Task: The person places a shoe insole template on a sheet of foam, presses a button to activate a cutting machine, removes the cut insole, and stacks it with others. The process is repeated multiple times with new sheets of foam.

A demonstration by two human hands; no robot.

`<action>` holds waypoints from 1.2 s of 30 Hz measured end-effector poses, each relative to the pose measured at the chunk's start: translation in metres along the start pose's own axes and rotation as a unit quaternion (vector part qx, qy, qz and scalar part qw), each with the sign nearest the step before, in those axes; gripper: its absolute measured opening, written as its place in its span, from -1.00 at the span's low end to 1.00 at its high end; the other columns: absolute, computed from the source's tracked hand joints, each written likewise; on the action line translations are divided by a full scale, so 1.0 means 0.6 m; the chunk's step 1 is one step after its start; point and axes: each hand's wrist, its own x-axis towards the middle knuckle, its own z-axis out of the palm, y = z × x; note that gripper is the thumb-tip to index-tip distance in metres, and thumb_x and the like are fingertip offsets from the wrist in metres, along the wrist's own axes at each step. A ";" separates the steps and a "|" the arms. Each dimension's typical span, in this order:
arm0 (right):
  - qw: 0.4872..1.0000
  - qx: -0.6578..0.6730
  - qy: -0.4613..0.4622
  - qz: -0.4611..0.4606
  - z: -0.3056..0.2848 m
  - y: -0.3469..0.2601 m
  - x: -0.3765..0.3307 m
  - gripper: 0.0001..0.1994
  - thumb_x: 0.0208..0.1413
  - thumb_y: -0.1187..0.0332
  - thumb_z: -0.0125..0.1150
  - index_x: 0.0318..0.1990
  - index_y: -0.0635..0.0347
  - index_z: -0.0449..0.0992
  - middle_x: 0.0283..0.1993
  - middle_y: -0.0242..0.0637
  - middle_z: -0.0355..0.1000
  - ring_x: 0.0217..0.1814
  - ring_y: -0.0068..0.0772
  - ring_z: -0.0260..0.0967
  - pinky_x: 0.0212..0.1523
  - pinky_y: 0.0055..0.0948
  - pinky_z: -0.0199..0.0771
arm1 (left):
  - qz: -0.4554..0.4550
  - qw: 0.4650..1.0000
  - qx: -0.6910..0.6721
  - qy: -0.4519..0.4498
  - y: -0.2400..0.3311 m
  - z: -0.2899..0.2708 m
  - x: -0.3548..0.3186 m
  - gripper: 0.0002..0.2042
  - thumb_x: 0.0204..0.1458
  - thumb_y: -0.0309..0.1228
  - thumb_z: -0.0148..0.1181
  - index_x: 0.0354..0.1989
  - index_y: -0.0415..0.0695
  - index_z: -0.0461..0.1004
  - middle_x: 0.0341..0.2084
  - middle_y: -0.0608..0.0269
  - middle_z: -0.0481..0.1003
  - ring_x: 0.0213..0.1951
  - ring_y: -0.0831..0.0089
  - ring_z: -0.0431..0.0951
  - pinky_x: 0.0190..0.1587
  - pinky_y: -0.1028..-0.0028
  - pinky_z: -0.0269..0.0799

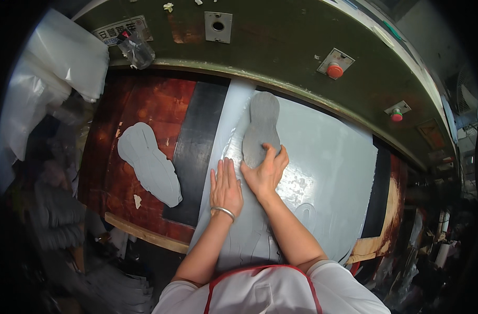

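Head view. The dark grey sole-shaped piece (263,115) lies lengthwise on a glossy grey sheet (330,141), its far end near the far edge of the table (158,97). The left hand (227,189) rests flat on the sheet just beside the piece's near end, fingers straight and nearly together. The right hand (265,170) is at that near end, thumb and bent fingers spread apart, at least one fingertip touching the piece; whether it pinches the edge cannot be told. Toward the table's left edge, lighter grey sole-shaped pieces (150,162) lie layered, partly on a black strip (200,128).
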 end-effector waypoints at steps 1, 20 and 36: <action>1.000 0.003 -0.002 -0.003 -0.005 0.003 0.009 -0.24 -0.32 0.29 0.49 0.11 0.21 0.24 0.22 0.30 0.02 0.27 0.31 -0.04 0.22 0.01 0.12 | 0.001 1.000 0.002 0.000 0.002 0.000 0.005 -0.37 0.11 -0.45 0.00 0.33 -0.34 -0.07 0.30 -0.09 0.10 0.37 0.07 0.00 0.38 0.08 -0.19; 0.959 -0.095 0.261 0.059 -0.357 0.352 0.443 -0.14 0.24 -0.04 -0.06 0.34 0.54 -0.28 0.37 0.45 -0.27 0.45 0.32 -0.33 0.40 0.00 -0.26 | -0.120 0.992 -0.003 -0.035 -0.085 -0.094 0.068 -0.77 0.18 -0.33 0.00 -0.15 -0.23 0.45 -0.43 -0.09 0.48 -0.30 -0.06 0.46 -0.21 0.17 0.33; 0.933 0.059 0.157 0.318 -0.363 0.512 0.166 -0.50 0.02 0.27 0.35 0.05 0.41 0.40 -0.35 -0.20 0.48 -0.33 -0.42 0.43 -0.21 -0.44 0.45 | -0.148 0.984 -0.027 0.100 -0.080 -0.083 0.144 -0.73 0.22 -0.23 -0.02 -0.35 -0.15 0.49 -0.57 -0.10 0.47 -0.47 -0.11 0.48 -0.43 0.10 0.32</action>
